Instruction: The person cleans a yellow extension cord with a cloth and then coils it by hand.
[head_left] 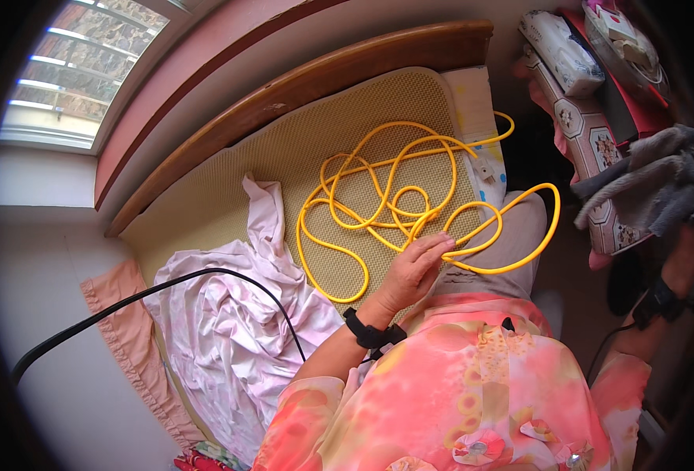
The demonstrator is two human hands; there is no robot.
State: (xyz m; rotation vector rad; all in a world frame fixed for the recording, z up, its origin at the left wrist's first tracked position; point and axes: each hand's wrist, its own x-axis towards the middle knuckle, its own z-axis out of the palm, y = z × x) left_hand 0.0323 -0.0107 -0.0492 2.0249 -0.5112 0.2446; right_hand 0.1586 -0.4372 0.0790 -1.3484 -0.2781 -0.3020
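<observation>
Pink blouse nearest, left grip holds glossy, looped yellow cord; right grip unclear.

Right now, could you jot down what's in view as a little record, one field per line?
Left hand: at the long, smooth yellow cord; firmness of grip unclear
Right hand: near the fuzzy grey cloth; contact unclear
Cord layout: loosely looped, mostly over the tan woven mat, partly over the grey trousers
Left of cord: crumpled pale pink-and-white cloth
Mat's far edge: curved brown wooden board
Upper left: barred window
</observation>
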